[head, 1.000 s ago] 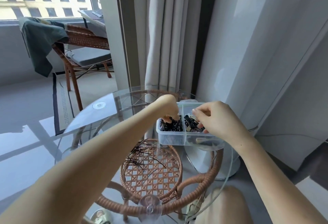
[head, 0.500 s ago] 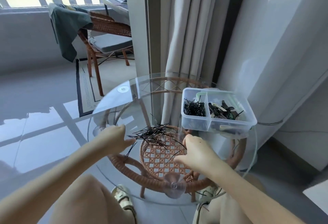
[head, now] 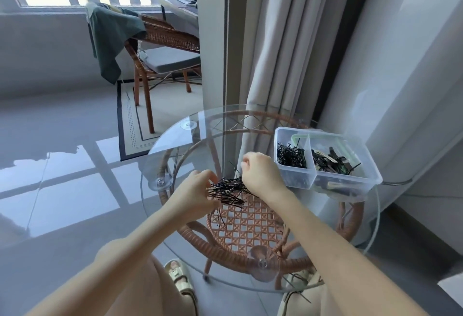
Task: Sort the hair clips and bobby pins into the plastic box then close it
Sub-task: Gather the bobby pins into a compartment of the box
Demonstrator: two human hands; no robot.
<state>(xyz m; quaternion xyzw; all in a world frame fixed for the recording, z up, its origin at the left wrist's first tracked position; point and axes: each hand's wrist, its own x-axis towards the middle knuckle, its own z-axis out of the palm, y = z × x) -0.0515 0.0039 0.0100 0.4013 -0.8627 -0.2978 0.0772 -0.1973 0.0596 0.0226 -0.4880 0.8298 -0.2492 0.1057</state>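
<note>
A loose pile of black bobby pins (head: 226, 190) lies on the round glass table (head: 172, 140). My left hand (head: 198, 191) curls its fingers into the pile's left edge. My right hand (head: 260, 175) is closed in a fist over the pile's right side, and a few pins stick up beside its fingers. The clear plastic box (head: 370, 178) stands open at the table's right. Its left compartment holds bobby pins (head: 290, 158) and its right one holds dark hair clips (head: 330, 163). A green-rimmed lid (head: 299, 137) shows through the box.
Under the glass sits a rattan frame with a woven shelf (head: 248, 223). Curtains (head: 275, 40) and a wall stand right behind the table. A rattan chair (head: 160, 47) with a green cloth over it is at the far left. My sandalled foot (head: 180, 278) is below the table.
Both hands left the box and came back to the pile. Half a second ago they lay either side of it; now they have closed in on the pins.
</note>
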